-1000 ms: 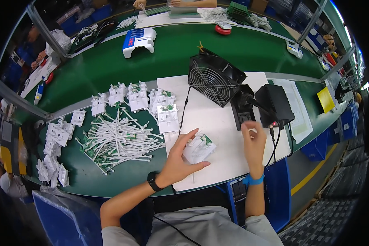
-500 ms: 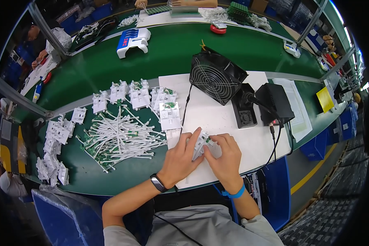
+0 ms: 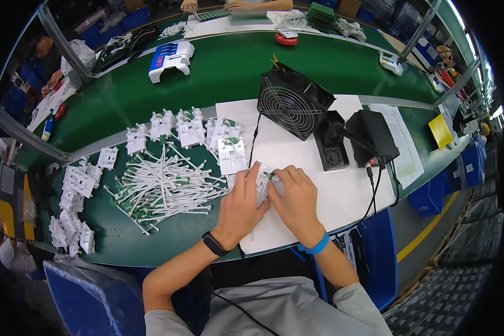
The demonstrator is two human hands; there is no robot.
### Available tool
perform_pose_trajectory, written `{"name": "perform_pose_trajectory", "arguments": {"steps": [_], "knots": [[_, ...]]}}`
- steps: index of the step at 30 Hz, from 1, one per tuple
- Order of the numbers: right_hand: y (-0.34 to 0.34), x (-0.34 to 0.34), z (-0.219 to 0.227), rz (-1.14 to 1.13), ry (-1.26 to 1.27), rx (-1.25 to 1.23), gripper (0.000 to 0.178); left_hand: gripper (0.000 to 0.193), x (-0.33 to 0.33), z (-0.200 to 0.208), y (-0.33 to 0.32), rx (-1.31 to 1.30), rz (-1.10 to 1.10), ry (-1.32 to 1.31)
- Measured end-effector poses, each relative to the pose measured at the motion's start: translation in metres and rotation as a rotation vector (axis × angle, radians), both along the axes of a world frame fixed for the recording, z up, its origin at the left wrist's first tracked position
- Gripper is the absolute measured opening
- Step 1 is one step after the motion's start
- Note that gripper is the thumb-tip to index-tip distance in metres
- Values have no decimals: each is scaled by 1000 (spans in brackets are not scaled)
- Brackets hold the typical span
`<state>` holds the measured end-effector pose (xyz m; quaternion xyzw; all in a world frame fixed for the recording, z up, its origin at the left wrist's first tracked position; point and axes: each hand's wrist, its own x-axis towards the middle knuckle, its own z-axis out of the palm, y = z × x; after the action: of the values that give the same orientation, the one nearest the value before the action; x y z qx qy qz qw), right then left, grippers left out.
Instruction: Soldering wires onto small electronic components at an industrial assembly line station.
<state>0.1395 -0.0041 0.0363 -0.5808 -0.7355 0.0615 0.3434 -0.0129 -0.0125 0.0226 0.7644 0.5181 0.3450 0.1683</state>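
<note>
A small white plastic housing (image 3: pixel 261 186) is held between my two hands over the white sheet (image 3: pixel 341 193). My left hand (image 3: pixel 238 210) is closed along its left side, its fingers partly hiding it. My right hand (image 3: pixel 295 197) grips the right side, with thumb and fingertips pinched at a small green circuit board (image 3: pixel 274 176). Just beyond my left fingers lies another white housing (image 3: pixel 231 155) with a green board at its top edge. Left of my hands spreads a heap of white cables (image 3: pixel 165 187) with small green boards at their ends.
More white housings (image 3: pixel 78 182) curve around the cables. A black fan (image 3: pixel 291 106), a black socket block (image 3: pixel 334 148) and a black power box (image 3: pixel 372 136) with cords stand right. Beyond runs a green conveyor (image 3: pixel 224 67) carrying a white-and-blue device (image 3: pixel 171 60). Blue bins (image 3: pixel 428 199) stand below.
Both hands have moved left and slightly away from me with the white housing. On the conveyor, the white-and-blue device and the red round item have shifted left.
</note>
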Motion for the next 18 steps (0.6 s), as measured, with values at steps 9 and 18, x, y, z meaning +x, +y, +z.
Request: {"name": "perform_pose_trajectory", "arguments": {"steps": [9,18], "knots": [[15,3,0,86,-144,-55,16,78,-1,-6,5,28,-4,-18],[31,15,11,149,-198,-214,18,75,-4,-3,9,24,-39,20]]}}
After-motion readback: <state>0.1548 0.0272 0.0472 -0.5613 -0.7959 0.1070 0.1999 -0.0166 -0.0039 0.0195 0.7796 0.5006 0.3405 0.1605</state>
